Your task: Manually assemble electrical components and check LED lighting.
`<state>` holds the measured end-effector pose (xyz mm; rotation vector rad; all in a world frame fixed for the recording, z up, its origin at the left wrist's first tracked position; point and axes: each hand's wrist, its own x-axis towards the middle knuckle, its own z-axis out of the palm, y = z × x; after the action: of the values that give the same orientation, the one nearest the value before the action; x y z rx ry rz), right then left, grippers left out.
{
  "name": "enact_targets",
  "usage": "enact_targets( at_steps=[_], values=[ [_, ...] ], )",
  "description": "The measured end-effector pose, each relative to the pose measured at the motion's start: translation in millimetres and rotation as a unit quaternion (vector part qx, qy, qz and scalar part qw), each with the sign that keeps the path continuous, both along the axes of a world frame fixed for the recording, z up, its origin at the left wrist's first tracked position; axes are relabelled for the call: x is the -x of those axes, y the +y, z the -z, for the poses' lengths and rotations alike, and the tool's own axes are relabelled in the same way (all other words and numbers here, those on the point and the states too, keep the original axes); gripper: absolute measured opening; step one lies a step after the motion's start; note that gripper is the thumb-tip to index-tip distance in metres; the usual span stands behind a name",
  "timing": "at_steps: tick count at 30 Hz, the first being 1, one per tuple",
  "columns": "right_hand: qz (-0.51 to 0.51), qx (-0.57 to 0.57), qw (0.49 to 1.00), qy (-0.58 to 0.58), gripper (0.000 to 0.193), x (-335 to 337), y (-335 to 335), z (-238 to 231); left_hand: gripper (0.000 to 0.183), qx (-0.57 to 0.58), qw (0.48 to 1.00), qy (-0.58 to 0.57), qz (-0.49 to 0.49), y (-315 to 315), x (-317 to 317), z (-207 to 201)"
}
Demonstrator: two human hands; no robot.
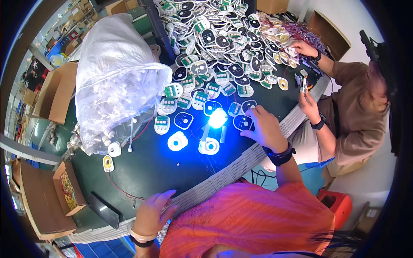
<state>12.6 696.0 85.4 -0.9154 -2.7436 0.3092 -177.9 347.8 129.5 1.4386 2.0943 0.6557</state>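
My right hand (266, 129) reaches over the green table and has its thumb and fingers around the edge of a rounded white plate with a black face (243, 122). Left of it glares a blue-white light (218, 118), which washes out whatever carries it. Two white plates with a round hole, one ring plate (177, 141) and another ring plate (209, 146), lie in its glow. My left hand (154, 210) hovers by the table's near edge, fingers stretched apart, holding nothing. Close to it lie thin red wires (122, 189) and a dark flat phone-like slab (104, 210).
A large heap of similar plates (215, 38), some showing green circuit boards, covers the far side. At left stands a plastic bag (116, 77) of white parts, with cardboard boxes (64, 189) nearer. A co-worker (361, 103) sits at right, handling small parts. White perforated edging (232, 170) borders the table.
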Motion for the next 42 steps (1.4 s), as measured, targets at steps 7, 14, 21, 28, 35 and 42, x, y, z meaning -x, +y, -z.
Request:
enact_targets(
  at_steps=[7,14,21,28,35,42],
  values=[
    [-0.036,0.079,0.993,0.086,0.063,9,8,-2,0.04,-0.033,0.999,-0.023,-0.01,-2,7,3],
    [-0.215,0.132,0.956,0.152,0.056,68,-28,-68,0.036,-0.057,0.991,-0.081,-0.095,-26,2,3],
    [-0.545,0.302,0.773,0.119,0.047,129,-91,-101,0.035,-0.096,0.982,-0.047,-0.154,-71,9,15],
    [-0.515,0.549,0.659,0.001,0.051,161,-120,-76,0.033,-0.128,0.958,-0.015,-0.256,-101,42,4],
    [-0.397,0.37,0.84,0.028,0.049,179,-103,2,0.03,-0.067,0.964,0.038,-0.255,-105,93,-1],
    [-0.426,0.286,0.858,-0.012,0.047,169,-107,-15,0.042,-0.08,0.915,0.245,-0.31,-82,205,44]
  ],
)
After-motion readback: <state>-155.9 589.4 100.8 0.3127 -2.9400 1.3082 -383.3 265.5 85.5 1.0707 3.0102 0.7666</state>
